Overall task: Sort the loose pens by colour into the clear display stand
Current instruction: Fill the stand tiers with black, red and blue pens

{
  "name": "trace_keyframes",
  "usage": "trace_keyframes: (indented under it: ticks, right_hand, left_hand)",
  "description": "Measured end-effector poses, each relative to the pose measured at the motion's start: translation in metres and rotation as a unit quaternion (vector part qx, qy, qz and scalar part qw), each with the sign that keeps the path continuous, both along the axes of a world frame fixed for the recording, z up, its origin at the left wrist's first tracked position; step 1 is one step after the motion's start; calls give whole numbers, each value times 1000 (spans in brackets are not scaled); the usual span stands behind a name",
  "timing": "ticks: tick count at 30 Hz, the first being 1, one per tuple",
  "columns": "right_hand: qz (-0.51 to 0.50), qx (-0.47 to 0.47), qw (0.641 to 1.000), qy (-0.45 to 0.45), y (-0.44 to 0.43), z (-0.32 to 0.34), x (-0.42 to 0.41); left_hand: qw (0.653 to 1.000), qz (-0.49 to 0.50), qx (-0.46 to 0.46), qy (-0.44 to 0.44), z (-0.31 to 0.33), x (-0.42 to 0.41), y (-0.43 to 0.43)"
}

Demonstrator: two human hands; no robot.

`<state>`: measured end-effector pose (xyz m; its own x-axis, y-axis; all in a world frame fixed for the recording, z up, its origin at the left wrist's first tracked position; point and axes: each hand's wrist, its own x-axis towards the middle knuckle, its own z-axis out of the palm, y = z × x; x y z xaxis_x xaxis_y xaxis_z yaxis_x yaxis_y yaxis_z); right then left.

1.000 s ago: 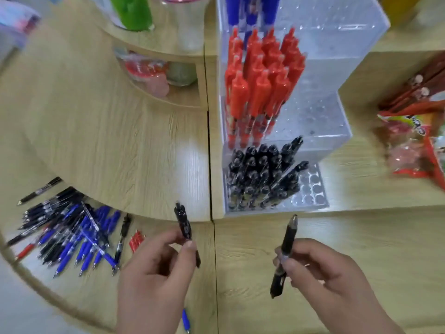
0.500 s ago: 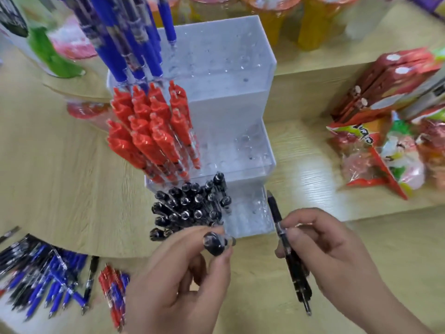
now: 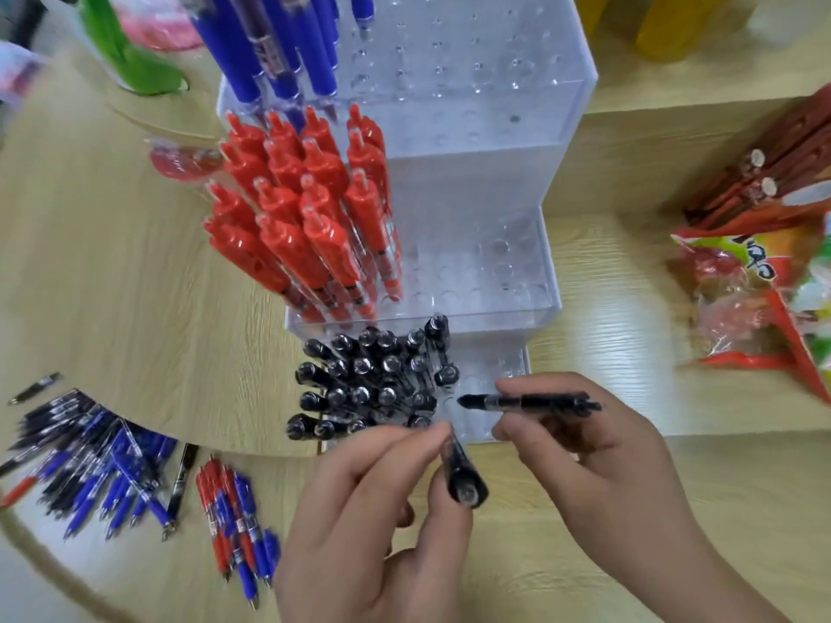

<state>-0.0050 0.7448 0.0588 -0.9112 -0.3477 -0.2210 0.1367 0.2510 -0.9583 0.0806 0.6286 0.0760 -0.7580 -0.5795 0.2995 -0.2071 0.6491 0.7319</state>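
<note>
Two black plastic pens are held just in front of the clear acrylic three-step display stand [image 3: 472,182]. The left hand [image 3: 368,532] pinches the near pen [image 3: 463,469] between thumb and fingertips, button end toward the camera and tip angled at the lowest step. The right hand [image 3: 607,478] grips the crosswise pen [image 3: 530,403] level above that step's bare holes. The same step holds a cluster of standing black pens [image 3: 373,384], the middle step red pens [image 3: 306,218] and the top step blue pens [image 3: 279,51]. The stand sits on a pale wood-grain counter [image 3: 112,285] with a curved edge. Below that edge, at left, lie a loose heap of blue and black pens [image 3: 90,469] and a small bunch of red and blue pens [image 3: 234,519]. Bright snack packets [image 3: 764,285] lie to the right, and a green plastic bottle [image 3: 135,60] and yellow containers [image 3: 665,24] stand behind.
</note>
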Motion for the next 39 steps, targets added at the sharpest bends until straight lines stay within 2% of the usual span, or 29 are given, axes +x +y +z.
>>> trace_keyframes:
  ticks: [2,6,10,15,18,26,32,36,39]
  right_hand:
    - [30,30,998,49,-2,1,-3]
    - [87,107,980,142,-5,-5,-8]
    - [135,167,955,205,-12,-12,-11]
    - [173,319,870,333,-21,-16,-16]
    - [176,361,846,351,-22,-22,-16]
    - [127,353,863,337,-25,-25,-14]
    - [146,364,849,354,-24,-28,-13]
    - [122,306,889,318,-7,-18,-9]
    - [109,149,939,292,6,-9,6]
  left_hand:
    - [999,-25,30,10,-5,2,-2]
    - [999,-3,8,39,-12,-2,-2]
    - [1000,11,-11,23,-16,-4,-6]
    - [999,-4,-40,-8,-16,-4,-2]
    - [999,0,-35,0,-16,-5,-1]
    - [999,6,-27,24,-17,-8,3]
    - [999,2,-31,10,-20,-8,3]
    - [999,-10,-42,4,-21,-5,0]
    - [999,-15,-41,-2,-24,-4,-2]
